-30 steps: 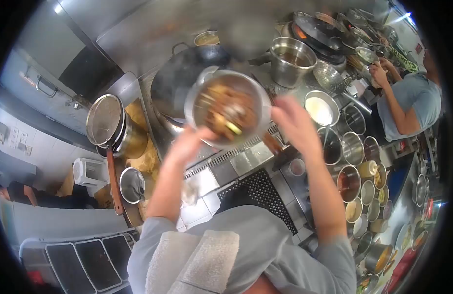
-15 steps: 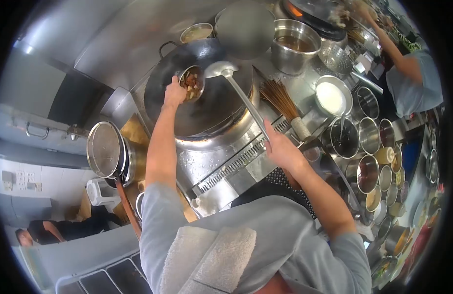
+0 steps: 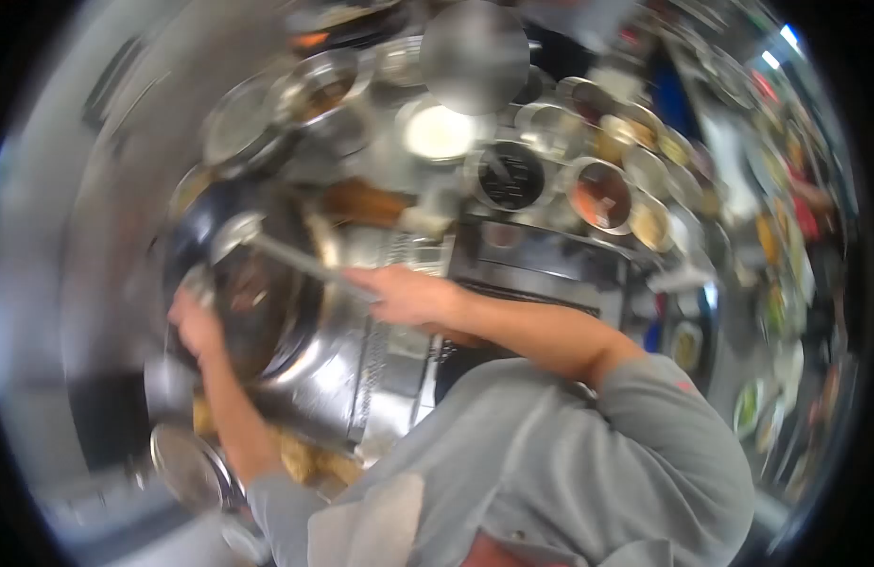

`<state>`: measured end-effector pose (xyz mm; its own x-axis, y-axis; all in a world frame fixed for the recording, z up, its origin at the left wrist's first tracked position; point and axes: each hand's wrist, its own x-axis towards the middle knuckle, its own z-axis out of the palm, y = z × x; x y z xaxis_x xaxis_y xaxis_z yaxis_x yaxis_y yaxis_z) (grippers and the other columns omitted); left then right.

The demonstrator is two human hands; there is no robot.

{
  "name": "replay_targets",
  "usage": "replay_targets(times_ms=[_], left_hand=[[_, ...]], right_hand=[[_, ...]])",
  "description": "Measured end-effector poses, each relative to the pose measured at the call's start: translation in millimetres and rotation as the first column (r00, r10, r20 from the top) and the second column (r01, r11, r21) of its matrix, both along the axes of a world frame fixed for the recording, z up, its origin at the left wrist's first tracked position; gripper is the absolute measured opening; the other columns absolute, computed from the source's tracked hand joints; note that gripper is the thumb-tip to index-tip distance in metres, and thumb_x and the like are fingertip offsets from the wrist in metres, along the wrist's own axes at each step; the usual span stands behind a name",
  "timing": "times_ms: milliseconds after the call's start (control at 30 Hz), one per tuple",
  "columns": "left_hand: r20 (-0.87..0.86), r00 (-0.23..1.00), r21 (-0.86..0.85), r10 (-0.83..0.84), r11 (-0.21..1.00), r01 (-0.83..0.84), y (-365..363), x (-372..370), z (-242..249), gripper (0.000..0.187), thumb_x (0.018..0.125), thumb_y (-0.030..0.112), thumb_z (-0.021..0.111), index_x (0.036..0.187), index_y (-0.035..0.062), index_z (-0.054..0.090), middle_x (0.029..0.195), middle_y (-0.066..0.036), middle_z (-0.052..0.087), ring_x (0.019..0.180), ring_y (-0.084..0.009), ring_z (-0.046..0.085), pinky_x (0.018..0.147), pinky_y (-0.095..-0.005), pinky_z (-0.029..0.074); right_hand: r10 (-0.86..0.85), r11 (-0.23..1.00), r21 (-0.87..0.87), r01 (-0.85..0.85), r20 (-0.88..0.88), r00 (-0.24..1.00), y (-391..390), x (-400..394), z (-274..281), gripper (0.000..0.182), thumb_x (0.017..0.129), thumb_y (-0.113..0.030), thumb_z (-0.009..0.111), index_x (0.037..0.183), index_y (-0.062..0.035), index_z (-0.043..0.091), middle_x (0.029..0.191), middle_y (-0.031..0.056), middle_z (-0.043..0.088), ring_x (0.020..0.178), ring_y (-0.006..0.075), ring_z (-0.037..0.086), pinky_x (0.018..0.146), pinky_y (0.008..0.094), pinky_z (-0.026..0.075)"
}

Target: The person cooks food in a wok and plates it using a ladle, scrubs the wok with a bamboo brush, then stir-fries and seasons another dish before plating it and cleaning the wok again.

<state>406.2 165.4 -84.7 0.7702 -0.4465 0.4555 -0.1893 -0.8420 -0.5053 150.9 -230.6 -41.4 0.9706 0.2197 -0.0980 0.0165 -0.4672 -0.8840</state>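
Note:
Motion smears much of the view. My right hand [image 3: 404, 295] is closed round the long handle of a ladle [image 3: 295, 253], whose bowl hangs over the left part of a dark wok [image 3: 309, 307]. At the wok's left side, my left hand [image 3: 199, 326] grips a small metal bowl [image 3: 199, 283], seen nearly edge-on and blurred. Brownish pieces of food [image 3: 248, 288] show inside the wok, to the right of that bowl. The ladle appears apart from the food.
A bamboo brush [image 3: 366, 201] lies beyond the wok. Further back stand containers with white liquid [image 3: 439, 130], dark liquid [image 3: 512, 180] and red sauce [image 3: 597, 189], among several others. Nearer, at lower left, a round strainer [image 3: 183, 465] rests beside the stove.
My head has turned right, so the scene has swung round and blurred. The food that was in the bowl now shows in the wok, and the bowl has tipped. Both hands keep their holds.

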Motion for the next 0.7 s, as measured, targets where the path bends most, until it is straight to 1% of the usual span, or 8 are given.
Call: replay_targets(times_ms=[67,100,133,167,267,367,567,700], left_hand=[[0.047,0.900,0.604,0.434,0.705,-0.372,3,-1,14,0.044,0.086,0.026,0.052,0.126,0.0089,0.056,0.126,-0.004,0.050,0.095,-0.0167,0.054,0.077,-0.0327,0.042],[0.020,0.879,0.551,0.477,0.728,-0.408,4,-7,26,0.037,0.088,0.025,0.048,0.119,0.0111,0.061,0.127,-0.003,0.049,0.090,-0.0133,0.052,0.073,-0.0301,0.040],[-0.014,0.910,0.235,0.413,0.886,-0.399,68,33,-13,0.039,0.086,0.025,0.053,0.122,0.0089,0.057,0.120,-0.009,0.054,0.094,-0.0207,0.057,0.075,-0.0375,0.046],[-0.248,0.847,-0.278,0.471,0.802,-0.528,31,0,16,0.045,0.085,0.022,0.057,0.125,0.0033,0.051,0.112,-0.017,0.059,0.094,-0.0315,0.062,0.079,-0.0458,0.050],[-0.136,0.891,-0.488,0.434,0.753,-0.441,68,21,5,0.040,0.082,0.017,0.060,0.115,-0.0016,0.049,0.097,-0.021,0.063,0.081,-0.0308,0.066,0.070,-0.0411,0.054],[-0.350,0.880,-0.779,0.320,0.423,-0.463,55,-6,15,0.031,0.079,0.017,0.063,0.103,-0.0011,0.052,0.082,-0.015,0.062,0.069,-0.0211,0.063,0.060,-0.0322,0.052],[-0.328,0.943,-0.933,-0.062,-0.139,-0.333,54,-57,20,0.014,0.081,0.011,0.063,0.084,-0.0005,0.058,0.073,-0.005,0.058,0.062,-0.0134,0.055,0.056,-0.0254,0.048],[-0.266,0.958,-0.872,-0.111,-0.395,-0.288,28,-78,32,0.010,0.083,0.008,0.060,0.087,-0.0013,0.060,0.081,-0.008,0.059,0.069,-0.0147,0.056,0.059,-0.0257,0.050]], right_hand=[[-0.053,0.994,0.096,0.047,0.063,0.997,-31,-37,30,0.063,0.079,-0.010,0.057,0.138,-0.0067,0.038,0.096,0.0257,0.063,0.086,0.0407,0.063,0.079,0.0474,0.050],[-0.079,0.986,0.156,0.066,0.074,0.994,-48,-59,45,0.060,0.077,-0.010,0.057,0.134,-0.0054,0.040,0.089,0.0238,0.063,0.080,0.0401,0.063,0.075,0.0473,0.050],[-0.126,0.971,0.226,0.073,0.231,0.965,-63,-81,31,0.064,0.080,-0.014,0.057,0.140,-0.0043,0.036,0.085,0.0173,0.062,0.074,0.0314,0.063,0.071,0.0429,0.050],[-0.150,0.945,0.304,0.117,0.086,0.985,-83,-110,40,0.065,0.082,-0.015,0.057,0.142,-0.0046,0.034,0.084,0.0147,0.060,0.071,0.0274,0.062,0.067,0.0405,0.050],[-0.229,0.846,0.464,0.265,-0.132,0.964,-126,-174,46,0.066,0.089,-0.021,0.057,0.147,-0.0071,0.028,0.081,0.0065,0.054,0.063,0.0150,0.056,0.054,0.0307,0.047],[-0.383,0.604,0.612,0.511,-0.339,0.859,-149,-223,47,0.064,0.093,-0.025,0.057,0.148,-0.0119,0.027,0.070,-0.0032,0.044,0.049,0.0049,0.041,0.040,0.0209,0.036],[-0.581,0.270,0.500,0.823,-0.597,0.553,-219,-355,66,0.061,0.089,-0.006,0.054,0.145,-0.0045,0.028,0.065,-0.0024,0.042,0.040,0.0041,0.037,0.029,0.0218,0.034],[-0.602,0.456,0.309,0.834,-0.584,0.545,-248,-361,43,0.060,0.089,-0.009,0.056,0.143,-0.0010,0.031,0.064,-0.0024,0.044,0.041,0.0059,0.041,0.032,0.0237,0.037]])
